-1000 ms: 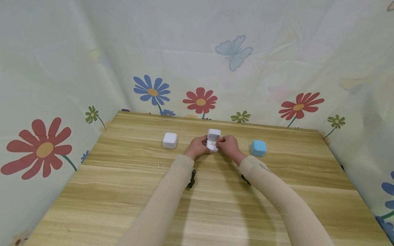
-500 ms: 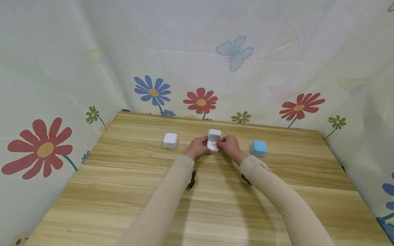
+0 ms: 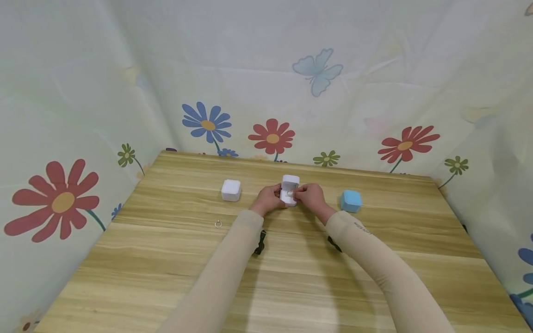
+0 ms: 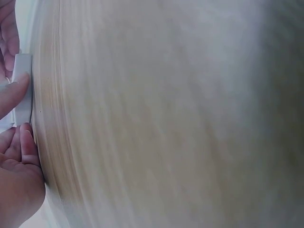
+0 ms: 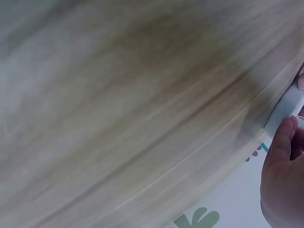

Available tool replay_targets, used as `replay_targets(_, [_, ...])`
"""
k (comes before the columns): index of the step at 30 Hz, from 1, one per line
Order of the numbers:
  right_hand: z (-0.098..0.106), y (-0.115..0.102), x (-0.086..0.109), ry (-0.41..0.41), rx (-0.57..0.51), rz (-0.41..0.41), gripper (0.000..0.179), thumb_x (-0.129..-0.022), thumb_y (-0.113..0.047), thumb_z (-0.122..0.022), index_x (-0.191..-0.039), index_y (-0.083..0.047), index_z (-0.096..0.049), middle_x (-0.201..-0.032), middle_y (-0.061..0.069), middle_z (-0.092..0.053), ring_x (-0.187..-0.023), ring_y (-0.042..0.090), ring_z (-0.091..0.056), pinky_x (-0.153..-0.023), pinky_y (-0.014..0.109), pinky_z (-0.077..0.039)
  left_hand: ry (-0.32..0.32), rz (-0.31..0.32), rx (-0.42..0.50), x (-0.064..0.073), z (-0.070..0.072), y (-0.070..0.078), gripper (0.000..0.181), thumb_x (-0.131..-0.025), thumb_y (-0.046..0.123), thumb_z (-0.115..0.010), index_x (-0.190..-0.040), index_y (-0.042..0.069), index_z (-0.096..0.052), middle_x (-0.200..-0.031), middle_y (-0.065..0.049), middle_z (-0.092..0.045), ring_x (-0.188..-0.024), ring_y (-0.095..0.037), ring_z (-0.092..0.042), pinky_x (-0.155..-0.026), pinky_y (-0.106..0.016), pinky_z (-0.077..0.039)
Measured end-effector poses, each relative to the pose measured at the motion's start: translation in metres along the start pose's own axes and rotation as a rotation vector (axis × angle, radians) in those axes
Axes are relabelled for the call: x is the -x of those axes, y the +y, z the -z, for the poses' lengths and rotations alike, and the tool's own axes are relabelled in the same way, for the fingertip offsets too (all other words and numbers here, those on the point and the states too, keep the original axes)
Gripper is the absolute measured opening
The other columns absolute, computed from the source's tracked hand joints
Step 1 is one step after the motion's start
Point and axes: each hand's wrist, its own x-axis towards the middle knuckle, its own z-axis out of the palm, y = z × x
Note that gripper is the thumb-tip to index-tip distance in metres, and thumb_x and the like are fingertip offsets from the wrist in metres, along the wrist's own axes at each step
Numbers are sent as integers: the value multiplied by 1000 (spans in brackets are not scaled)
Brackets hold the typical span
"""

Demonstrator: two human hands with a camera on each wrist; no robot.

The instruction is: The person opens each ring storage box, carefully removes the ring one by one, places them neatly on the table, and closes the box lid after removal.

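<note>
A white ring box (image 3: 290, 181) stands with its lid raised at the middle back of the table. My left hand (image 3: 267, 200) grips its left side, with the thumb along the front wall of the box (image 4: 23, 95) in the left wrist view. The fingertips of my right hand (image 3: 311, 196) reach into the opening from the right and pinch a small ring (image 3: 290, 194) at the white cushion. In the right wrist view a thin edge of that ring (image 5: 300, 117) shows beside the fingertips; the rest is hidden.
To the left stands a closed white ring box (image 3: 231, 190), and a second, loose ring (image 3: 218, 224) lies in front of it. A closed light blue ring box (image 3: 351, 200) is right of my right hand. Behind the wooden table (image 3: 166, 259) hangs a flowered cloth (image 3: 250, 83).
</note>
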Motion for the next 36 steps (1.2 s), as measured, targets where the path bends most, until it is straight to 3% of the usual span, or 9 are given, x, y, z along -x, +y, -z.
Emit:
replay_targets(6, [1,1,0,1,1,-1,20,-91,-2,-66,-102,12,-75,-70,-4,-70,-59,-4,-58,-65,13,-55,-5,-13,-1,2,2,1,79,-82,0,-81,-152,1,-46,-141,-20,-65,-125,-31,-65,-107,-39,-54])
replay_targets(13, [5,-3,4,-11,-33,-11,22,-93,-4,-65,-106,12,-74,-97,18,-79,-66,-1,-65,-75,22,-62,2,-12,-17,0,1,-1,79,-82,2,-82,-152,2,-47,-136,-20,-67,-120,-30,-65,-106,-39,-54])
replay_targets(18, [9,-5,7,-18,-36,-28,24,-94,-5,-65,-109,12,-74,-110,24,-76,-71,2,-69,-76,20,-61,-3,-3,-16,-1,1,-2,79,-82,3,-82,-152,2,-47,-134,-20,-68,-118,-29,-65,-107,-39,-53])
replay_targets(26, [13,-4,8,-20,-53,-51,23,-95,-8,-67,-109,9,-75,-111,23,-76,-74,5,-70,-74,18,-60,-10,3,-13,2,1,1,78,-83,1,-81,-153,3,-47,-135,-20,-68,-120,-29,-64,-108,-40,-52])
replay_targets(36, [20,-12,9,-15,-65,-47,23,-95,-8,-66,-108,10,-73,-94,15,-80,-69,3,-68,-89,36,-64,-8,7,-1,6,3,5,77,-84,1,-80,-152,4,-47,-134,-20,-68,-120,-30,-65,-108,-40,-52])
